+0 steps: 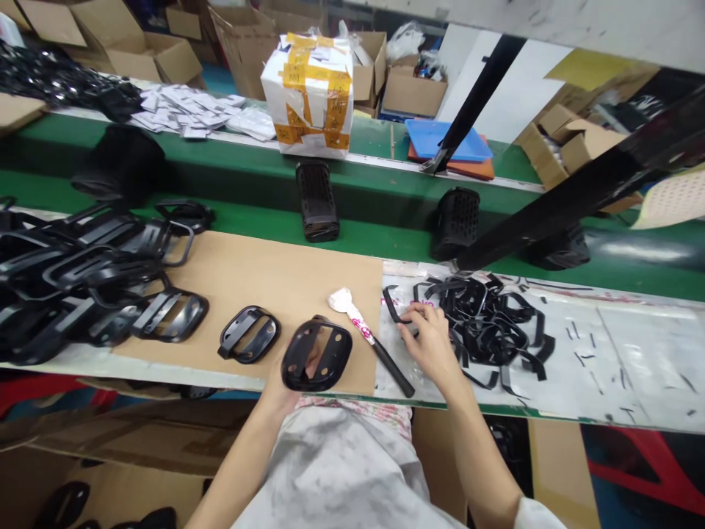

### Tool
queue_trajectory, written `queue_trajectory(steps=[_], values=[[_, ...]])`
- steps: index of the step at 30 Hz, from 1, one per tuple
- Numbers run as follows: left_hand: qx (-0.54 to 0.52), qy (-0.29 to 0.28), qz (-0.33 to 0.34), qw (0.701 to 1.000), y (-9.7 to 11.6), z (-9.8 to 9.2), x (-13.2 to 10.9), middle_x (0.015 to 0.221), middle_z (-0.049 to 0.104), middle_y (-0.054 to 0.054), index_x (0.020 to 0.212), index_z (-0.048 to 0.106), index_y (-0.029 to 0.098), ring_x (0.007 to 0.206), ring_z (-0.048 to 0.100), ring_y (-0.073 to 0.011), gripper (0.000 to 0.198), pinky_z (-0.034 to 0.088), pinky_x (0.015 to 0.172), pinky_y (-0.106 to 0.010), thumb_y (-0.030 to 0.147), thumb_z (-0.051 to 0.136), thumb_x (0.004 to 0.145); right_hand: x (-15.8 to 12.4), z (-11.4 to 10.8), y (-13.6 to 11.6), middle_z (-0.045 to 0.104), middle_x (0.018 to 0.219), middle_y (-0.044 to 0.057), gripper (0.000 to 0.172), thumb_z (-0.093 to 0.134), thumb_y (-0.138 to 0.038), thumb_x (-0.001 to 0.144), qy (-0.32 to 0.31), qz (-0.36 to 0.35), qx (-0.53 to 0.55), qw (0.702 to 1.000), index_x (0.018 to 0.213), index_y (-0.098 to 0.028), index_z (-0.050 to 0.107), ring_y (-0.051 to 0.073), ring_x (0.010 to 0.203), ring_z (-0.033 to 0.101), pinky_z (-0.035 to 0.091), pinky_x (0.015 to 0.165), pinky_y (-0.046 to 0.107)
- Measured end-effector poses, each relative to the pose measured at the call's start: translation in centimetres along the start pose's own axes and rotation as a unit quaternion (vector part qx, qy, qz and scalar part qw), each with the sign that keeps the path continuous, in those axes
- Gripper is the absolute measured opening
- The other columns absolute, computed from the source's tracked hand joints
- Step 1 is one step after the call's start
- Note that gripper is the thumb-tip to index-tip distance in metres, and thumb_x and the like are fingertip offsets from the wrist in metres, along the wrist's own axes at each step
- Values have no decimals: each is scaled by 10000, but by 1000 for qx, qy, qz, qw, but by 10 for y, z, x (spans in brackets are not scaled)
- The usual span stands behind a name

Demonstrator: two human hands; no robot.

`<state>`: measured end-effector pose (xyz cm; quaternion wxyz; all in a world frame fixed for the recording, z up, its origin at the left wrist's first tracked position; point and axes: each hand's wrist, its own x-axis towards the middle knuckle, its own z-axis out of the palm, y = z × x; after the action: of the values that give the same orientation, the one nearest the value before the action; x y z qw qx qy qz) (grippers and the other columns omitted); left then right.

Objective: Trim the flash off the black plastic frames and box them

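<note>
My left hand [280, 383] grips a glossy black oval plastic frame [337, 351] near the table's front edge. Most of its fingers are hidden behind the part, though some show through the slot. My right hand [431, 339] has its fingers closed at the lower end of a thin black curved plastic strip [389, 303]. Just right of that hand lies a tangled heap of similar black strips [496, 330]. Between my hands rests a hammer [388, 360] with a dark handle and a white-wrapped head. A second black oval frame [250, 334] lies on the cardboard sheet [258, 257] to the left.
Many black frames [82, 272] are piled at the far left. Behind the bench runs a green conveyor [242, 198] carrying black perforated parts [318, 202]. A slanted black post [551, 191] crosses the right side. A taped white box [308, 95] stands at the back.
</note>
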<state>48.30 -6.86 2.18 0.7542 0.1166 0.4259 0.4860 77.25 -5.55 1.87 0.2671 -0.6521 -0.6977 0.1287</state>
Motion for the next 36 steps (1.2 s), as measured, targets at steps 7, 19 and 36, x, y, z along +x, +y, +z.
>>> queue_trajectory(steps=[7,19,36], values=[[-84,-17,-69,994,6,20,13,472,373,85,685,598,186,402,366,-74,478,393,453,-227,551,880,807,10,3,-54,580,638,-80,353,676,-579,981,62,147,467,870,1012,-272,504,121,477,501,421,499,254],[-144,-2,-16,989,3,49,32,842,764,-34,865,742,164,763,721,-160,318,615,756,-277,469,769,950,-32,13,-108,700,984,79,264,536,-197,1072,-37,-91,287,953,1227,-241,745,210,901,699,582,795,340],[33,72,55,995,-14,19,26,801,772,-32,838,793,157,742,715,-185,468,578,685,-287,569,939,669,-32,13,-95,687,1050,83,356,506,-147,1072,-143,-160,236,948,1336,-280,705,229,980,686,615,872,394]])
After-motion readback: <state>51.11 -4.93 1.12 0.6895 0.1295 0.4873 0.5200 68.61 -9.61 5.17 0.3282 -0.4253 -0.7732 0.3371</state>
